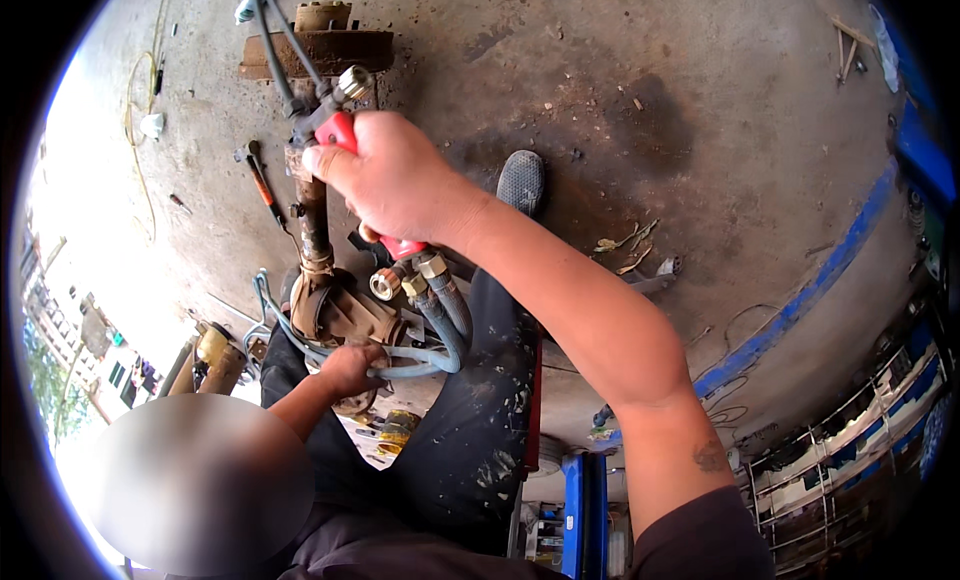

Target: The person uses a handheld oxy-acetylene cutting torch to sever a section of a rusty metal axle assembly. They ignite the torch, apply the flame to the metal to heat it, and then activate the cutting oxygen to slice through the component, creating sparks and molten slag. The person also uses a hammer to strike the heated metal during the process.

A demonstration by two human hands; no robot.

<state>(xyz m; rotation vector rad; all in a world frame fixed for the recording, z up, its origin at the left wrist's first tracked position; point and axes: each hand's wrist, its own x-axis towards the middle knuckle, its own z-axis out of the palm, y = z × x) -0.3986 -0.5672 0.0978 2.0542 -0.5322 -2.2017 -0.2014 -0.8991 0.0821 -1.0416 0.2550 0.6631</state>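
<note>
My right hand (405,180) is wrapped round the red handle of a gas torch (337,132), held over a rusty axle. Two thin dark tubes run from its front end past the picture's upper edge. Metal valve knobs sit at both ends of the handle. Grey-blue hoses (447,325) with brass fittings leave its rear and bend back over my thigh. My left hand (350,370) is closed on the hoses beside the axle's housing (345,310). The axle's shaft (314,220) leads away to a round rusty flange (318,54).
A tool with an orange-and-black handle (263,187) lies left of the shaft. Beneath my hands is a yellow ring-shaped part (399,432). A blue stripe (800,295) crosses the floor at right, near a wire-mesh rack (850,450). A blurred oval hides the lower left.
</note>
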